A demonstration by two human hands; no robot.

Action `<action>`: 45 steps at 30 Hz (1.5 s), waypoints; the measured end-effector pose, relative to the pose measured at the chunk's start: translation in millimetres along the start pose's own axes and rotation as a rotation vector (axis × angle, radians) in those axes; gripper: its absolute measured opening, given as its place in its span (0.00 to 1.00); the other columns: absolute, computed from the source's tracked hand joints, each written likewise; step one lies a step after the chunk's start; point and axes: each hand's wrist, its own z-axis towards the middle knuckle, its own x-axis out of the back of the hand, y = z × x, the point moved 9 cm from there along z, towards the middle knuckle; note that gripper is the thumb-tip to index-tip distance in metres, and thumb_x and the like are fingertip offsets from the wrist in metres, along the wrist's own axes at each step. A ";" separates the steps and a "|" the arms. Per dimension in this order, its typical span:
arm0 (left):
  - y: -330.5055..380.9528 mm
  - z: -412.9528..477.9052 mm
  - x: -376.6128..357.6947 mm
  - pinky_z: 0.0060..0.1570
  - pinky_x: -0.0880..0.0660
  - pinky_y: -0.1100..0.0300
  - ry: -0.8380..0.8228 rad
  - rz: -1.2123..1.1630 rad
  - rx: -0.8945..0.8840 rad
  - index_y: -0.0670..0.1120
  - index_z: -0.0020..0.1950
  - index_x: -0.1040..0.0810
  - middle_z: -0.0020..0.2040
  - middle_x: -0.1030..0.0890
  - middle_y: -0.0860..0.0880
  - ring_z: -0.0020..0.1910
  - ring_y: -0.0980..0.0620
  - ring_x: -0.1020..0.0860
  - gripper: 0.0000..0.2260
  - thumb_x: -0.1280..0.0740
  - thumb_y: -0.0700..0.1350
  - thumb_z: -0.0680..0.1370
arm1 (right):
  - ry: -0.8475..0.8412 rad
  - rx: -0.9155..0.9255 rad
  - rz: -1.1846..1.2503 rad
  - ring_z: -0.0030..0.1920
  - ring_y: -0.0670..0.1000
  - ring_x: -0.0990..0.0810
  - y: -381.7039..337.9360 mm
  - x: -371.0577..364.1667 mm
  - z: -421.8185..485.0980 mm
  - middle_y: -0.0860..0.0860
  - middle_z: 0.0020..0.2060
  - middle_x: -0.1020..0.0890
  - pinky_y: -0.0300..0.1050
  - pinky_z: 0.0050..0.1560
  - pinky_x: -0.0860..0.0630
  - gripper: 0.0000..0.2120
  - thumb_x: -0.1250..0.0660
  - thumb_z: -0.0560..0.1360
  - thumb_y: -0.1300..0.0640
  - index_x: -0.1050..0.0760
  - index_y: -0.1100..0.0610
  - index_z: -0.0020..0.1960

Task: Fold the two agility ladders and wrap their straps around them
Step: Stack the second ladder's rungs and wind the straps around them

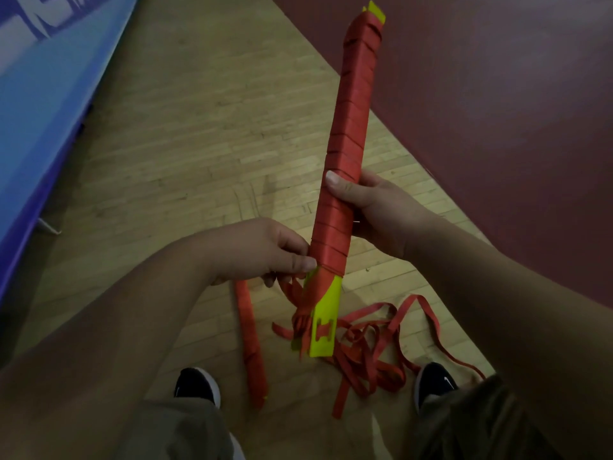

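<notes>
Forearms fill the bottom corners, so starting there: the left hand [265, 250] is curled in against the left edge of the ladder bundle [351, 127], fingertips pinching it right where the last turn of red wrap ends. The right hand [374, 207] grips the same bundle a bit higher, thumb laid across the front, fingers tucked round the back where I can't see them. The bundle is up in the air over the wood floor [185, 134]. Its long axis runs from near the person's knees up and away, leaning slightly right. The far end [376, 11], a yellow tip, nearly reaches the top of the view. The near end shows bare yellow rungs [326, 323] with a slot cut in them. Red wrap covers almost everything between. From the near end, the loose strap [374, 346] drops into a tangled heap on the floor, spreading right toward the right shoe [434, 381]. The second bundle [252, 340] lies flat on the floor just beside the left shoe [195, 386], fully wrapped, pointing roughly the same way. As for room, there's open wood ahead and to the left, a blue mat [36, 104] edging it on the left and a maroon floor zone [497, 94] cutting diagonally across the right.
</notes>
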 end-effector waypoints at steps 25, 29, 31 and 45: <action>1.6 2.9 -2.9 0.43 0.23 0.57 0.094 0.554 0.104 0.56 0.54 0.17 0.47 0.17 0.56 0.45 0.57 0.19 0.06 0.24 0.49 0.78 | 0.275 0.042 -0.361 0.55 0.54 0.12 7.6 17.1 6.0 0.52 0.55 0.13 0.61 0.60 0.13 0.28 0.19 0.73 0.36 0.22 0.52 0.63; 7.6 -2.2 -3.7 0.44 0.20 0.56 0.103 0.498 0.128 0.55 0.52 0.16 0.46 0.15 0.55 0.45 0.56 0.17 0.04 0.25 0.50 0.78 | 0.321 0.038 -0.391 0.53 0.54 0.12 6.6 20.4 5.0 0.51 0.54 0.13 0.60 0.59 0.13 0.28 0.20 0.73 0.34 0.22 0.52 0.61; 12.9 -6.3 -5.6 0.48 0.18 0.51 0.113 0.475 0.157 0.55 0.53 0.16 0.48 0.15 0.54 0.46 0.54 0.17 0.07 0.26 0.55 0.78 | 0.360 0.043 -0.417 0.51 0.53 0.12 5.7 23.0 3.9 0.51 0.52 0.13 0.59 0.58 0.13 0.27 0.21 0.74 0.33 0.22 0.53 0.59; 30.8 7.1 -29.9 0.37 0.25 0.56 0.355 0.494 0.222 0.49 0.47 0.22 0.44 0.19 0.50 0.42 0.50 0.19 0.22 0.21 0.66 0.73 | 0.510 -0.023 -0.278 0.43 0.54 0.09 13.9 42.2 2.6 0.55 0.45 0.10 0.58 0.48 0.10 0.24 0.20 0.75 0.38 0.16 0.59 0.54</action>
